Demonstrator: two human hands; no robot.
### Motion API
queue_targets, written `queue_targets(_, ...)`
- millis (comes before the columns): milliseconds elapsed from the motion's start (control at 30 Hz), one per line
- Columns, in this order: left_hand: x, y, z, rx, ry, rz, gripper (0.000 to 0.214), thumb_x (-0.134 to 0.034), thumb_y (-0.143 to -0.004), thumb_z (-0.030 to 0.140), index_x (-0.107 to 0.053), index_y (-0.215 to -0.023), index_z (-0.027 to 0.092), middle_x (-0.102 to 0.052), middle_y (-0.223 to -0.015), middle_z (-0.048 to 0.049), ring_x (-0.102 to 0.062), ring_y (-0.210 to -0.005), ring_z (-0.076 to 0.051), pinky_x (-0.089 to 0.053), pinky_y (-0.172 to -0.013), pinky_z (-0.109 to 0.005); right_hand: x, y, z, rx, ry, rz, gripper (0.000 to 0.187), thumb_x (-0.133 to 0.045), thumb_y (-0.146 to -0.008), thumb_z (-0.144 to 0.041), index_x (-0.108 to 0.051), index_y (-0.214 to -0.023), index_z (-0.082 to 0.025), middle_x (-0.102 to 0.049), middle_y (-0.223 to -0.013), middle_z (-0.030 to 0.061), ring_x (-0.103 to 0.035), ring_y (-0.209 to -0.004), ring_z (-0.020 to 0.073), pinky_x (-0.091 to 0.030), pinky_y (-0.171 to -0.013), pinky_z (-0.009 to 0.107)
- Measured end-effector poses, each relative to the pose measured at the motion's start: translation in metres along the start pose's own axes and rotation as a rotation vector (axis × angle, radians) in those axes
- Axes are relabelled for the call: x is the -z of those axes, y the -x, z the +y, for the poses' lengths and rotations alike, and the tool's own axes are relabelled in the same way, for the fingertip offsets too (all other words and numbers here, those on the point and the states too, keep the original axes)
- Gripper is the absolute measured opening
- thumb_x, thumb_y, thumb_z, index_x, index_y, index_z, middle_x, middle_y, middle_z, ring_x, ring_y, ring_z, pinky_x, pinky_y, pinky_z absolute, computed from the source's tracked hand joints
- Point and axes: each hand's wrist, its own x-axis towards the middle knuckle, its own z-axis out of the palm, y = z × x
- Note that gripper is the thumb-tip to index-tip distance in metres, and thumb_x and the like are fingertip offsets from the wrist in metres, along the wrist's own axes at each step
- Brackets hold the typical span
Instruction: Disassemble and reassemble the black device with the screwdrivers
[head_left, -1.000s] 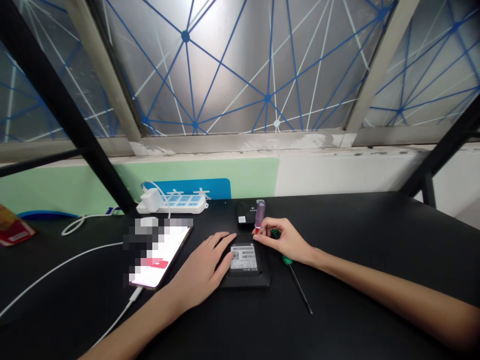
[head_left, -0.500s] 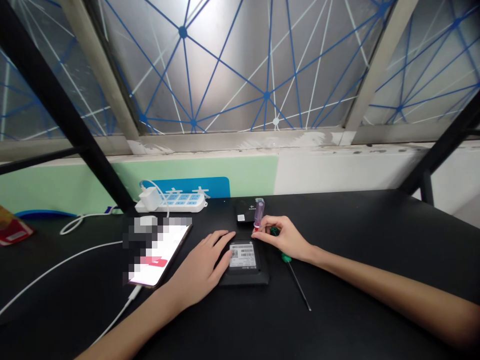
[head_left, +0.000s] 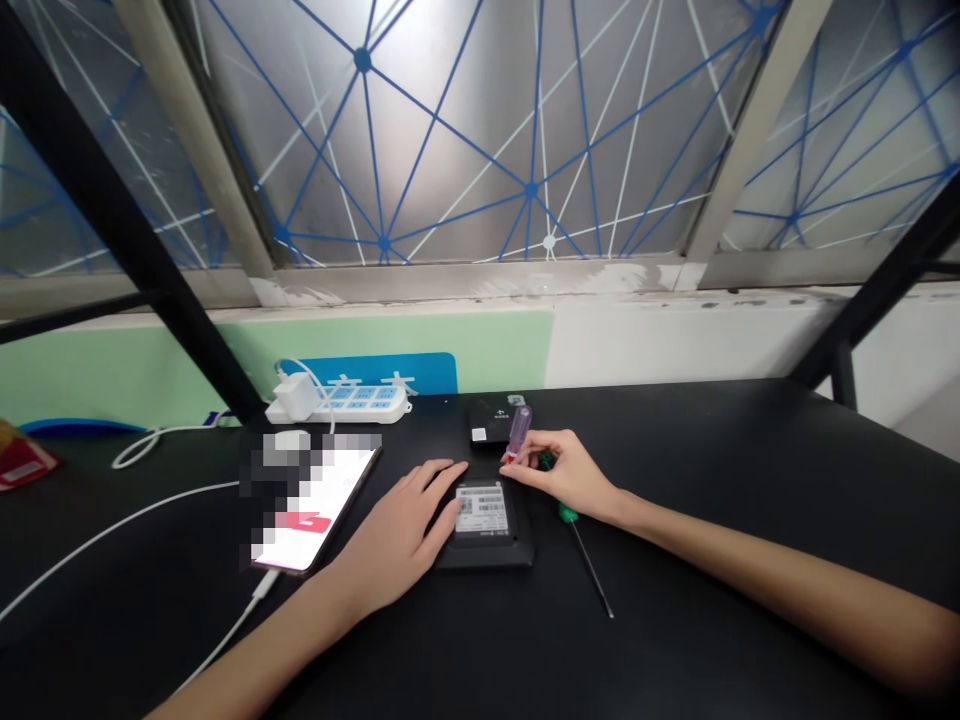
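A flat black device with a white printed label (head_left: 481, 508) lies on the table between my hands. My left hand (head_left: 401, 540) rests along its left side, fingers stretched out over the edge. With thumb and fingertips, my right hand (head_left: 562, 475) pinches a small screwdriver with a clear purple handle (head_left: 519, 432) near its red collar. The handle tilts slightly right above the device's far right corner, and the tip is hidden. A second screwdriver, with a green handle and long steel shaft (head_left: 592, 572), lies to the right, its handle partly covered by my right hand.
Behind the device is a small black box (head_left: 489, 420). A lit phone (head_left: 319, 515) with a white cable lies at left, near a white power strip (head_left: 367, 404) with a charger (head_left: 297, 397). A red packet (head_left: 26, 455) stands at far left. Black frame posts (head_left: 142, 230) rise at both sides.
The purple screwdriver's handle leans a little more to the right. Both hands keep nearly the same places; the whole view has shifted slightly.
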Motion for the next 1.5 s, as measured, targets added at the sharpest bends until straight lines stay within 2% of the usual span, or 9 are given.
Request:
queue_targets(200,-0.0005,-0.0005,0.0005,0.001,0.008,0.004,0.042,-0.034,-0.104,0.035,-0.04,-0.145,0.028,-0.05,-0.142,-0.0065,-0.05,-0.127,-0.026,-0.042,-0.107,-0.044,0.0006,0.0002,0.0002,0.002,-0.001,0.003,0.026,-0.074,-0.08,-0.042,-0.073,-0.081,-0.016,-0.07,-0.073,0.0047,-0.06,-0.064,0.016,-0.047,-0.062,0.03)
queue_targets(400,-0.0014,-0.0003,-0.0015,-0.005,0.019,0.006,0.041,-0.034,-0.104,0.035,-0.041,-0.144,0.028,-0.05,-0.141,-0.0061,-0.051,-0.126,-0.025,-0.042,-0.106,-0.043,0.0011,0.0002,-0.0045,0.045,0.038,-0.003,0.024,-0.071,-0.083,-0.04,-0.072,-0.078,-0.016,-0.066,-0.074,0.0039,-0.055,-0.062,0.0141,-0.045,-0.06,0.028)
queue_targets(700,-0.001,-0.0004,-0.0003,-0.012,0.029,0.008,0.041,-0.034,-0.104,0.036,-0.042,-0.144,0.028,-0.05,-0.141,-0.0063,-0.051,-0.126,-0.024,-0.042,-0.107,-0.042,0.0012,0.0016,-0.0069,0.085,0.061,-0.021,0.022,-0.067,-0.087,-0.038,-0.073,-0.086,-0.016,-0.068,-0.079,0.0052,-0.054,-0.064,0.0141,-0.046,-0.062,0.028)
queue_targets(933,-0.0003,-0.0002,-0.0008,-0.019,0.032,-0.002,0.042,-0.033,-0.105,0.036,-0.04,-0.145,0.027,-0.049,-0.141,-0.0075,-0.05,-0.126,-0.025,-0.041,-0.106,-0.043,0.0005,0.0009,-0.0005,0.037,0.04,0.0,0.025,-0.073,-0.081,-0.041,-0.071,-0.084,-0.016,-0.068,-0.076,0.0046,-0.06,-0.066,0.0155,-0.048,-0.062,0.029)
queue_targets(1133,0.0008,0.0002,-0.0007,-0.034,0.034,0.008,0.041,-0.033,-0.105,0.036,-0.041,-0.145,0.028,-0.05,-0.142,-0.0066,-0.051,-0.126,-0.025,-0.042,-0.107,-0.043,0.001,0.0007,-0.0007,0.033,0.043,0.004,0.035,-0.07,-0.081,-0.051,-0.068,-0.079,-0.016,-0.066,-0.074,0.0045,-0.057,-0.064,0.0153,-0.047,-0.062,0.03)
queue_targets(1333,0.0016,0.0002,-0.0004,-0.019,0.032,0.0,0.042,-0.033,-0.105,0.036,-0.04,-0.145,0.029,-0.049,-0.142,-0.0055,-0.051,-0.126,-0.024,-0.042,-0.107,-0.041,0.0022,0.0012,-0.0022,0.064,0.071,-0.011,0.029,-0.068,-0.084,-0.045,-0.069,-0.078,-0.017,-0.065,-0.076,0.0044,-0.057,-0.065,0.0151,-0.047,-0.063,0.029)
queue_targets(1500,0.0028,-0.0005,0.001,-0.012,0.05,-0.011,0.042,-0.033,-0.105,0.035,-0.04,-0.145,0.027,-0.049,-0.142,-0.0065,-0.049,-0.128,-0.024,-0.04,-0.108,-0.041,0.0023,0.0014,-0.0029,0.08,0.085,-0.019,0.027,-0.067,-0.087,-0.042,-0.074,-0.085,-0.016,-0.067,-0.079,0.0053,-0.056,-0.066,0.0148,-0.046,-0.064,0.029)
